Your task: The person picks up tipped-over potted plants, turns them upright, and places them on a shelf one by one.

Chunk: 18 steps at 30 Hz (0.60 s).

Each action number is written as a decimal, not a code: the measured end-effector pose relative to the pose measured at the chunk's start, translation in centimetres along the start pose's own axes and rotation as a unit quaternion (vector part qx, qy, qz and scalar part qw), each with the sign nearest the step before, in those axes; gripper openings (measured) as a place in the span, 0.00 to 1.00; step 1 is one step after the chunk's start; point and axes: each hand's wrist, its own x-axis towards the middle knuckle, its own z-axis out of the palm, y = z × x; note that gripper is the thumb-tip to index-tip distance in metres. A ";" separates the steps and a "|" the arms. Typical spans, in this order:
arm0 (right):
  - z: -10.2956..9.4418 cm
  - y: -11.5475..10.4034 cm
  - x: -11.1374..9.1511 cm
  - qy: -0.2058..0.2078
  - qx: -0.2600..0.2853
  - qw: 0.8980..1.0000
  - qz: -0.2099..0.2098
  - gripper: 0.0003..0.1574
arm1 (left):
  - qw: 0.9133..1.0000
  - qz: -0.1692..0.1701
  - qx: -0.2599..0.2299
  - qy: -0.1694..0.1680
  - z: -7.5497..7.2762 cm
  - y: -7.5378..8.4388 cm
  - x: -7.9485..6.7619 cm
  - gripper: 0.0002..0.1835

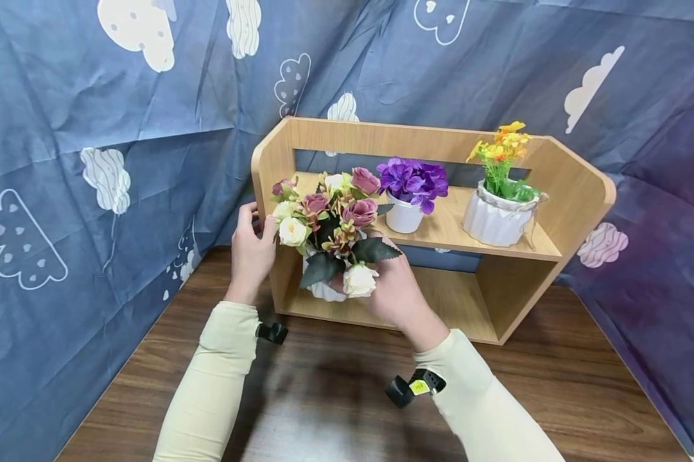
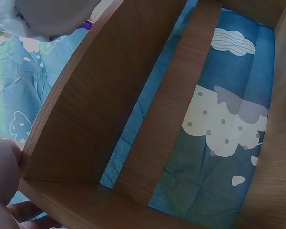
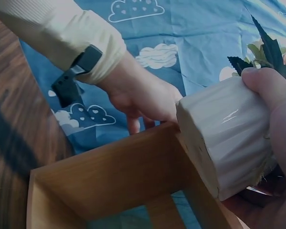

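My right hand [image 1: 397, 289] grips a white ribbed flowerpot [image 3: 229, 136] with artificial pink and cream roses [image 1: 358, 213]. The pot is held up in front of the left part of a wooden shelf [image 1: 578, 186], and its base shows tilted in the right wrist view. The blooms and dark leaves hide much of the pot from the head camera. At the shelf's left end my left hand [image 1: 251, 249] holds the edge of the side panel [image 2: 86, 109], thumb on one side and fingers on the outer side.
On the upper board stand a small white pot of purple flowers [image 1: 413, 183] in the middle and a white pot with yellow-orange flowers [image 1: 501, 212] at the right. The shelf rests on a dark wooden table [image 1: 335, 398]. Blue cloud-print cloth [image 1: 150, 179] hangs behind and at both sides.
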 end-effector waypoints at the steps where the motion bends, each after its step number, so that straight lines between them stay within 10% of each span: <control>1: 0.0 0.0 0.2 0.001 -0.003 1.000 -0.004 0.42 | 1.000 -0.001 0.000 0.000 0.0 0.0 0.0 0.23; 18: -0.3 -0.1 4.1 0.006 -0.026 1.000 -0.008 0.38 | 1.000 0.002 -0.010 0.002 0.0 -0.1 0.0 0.24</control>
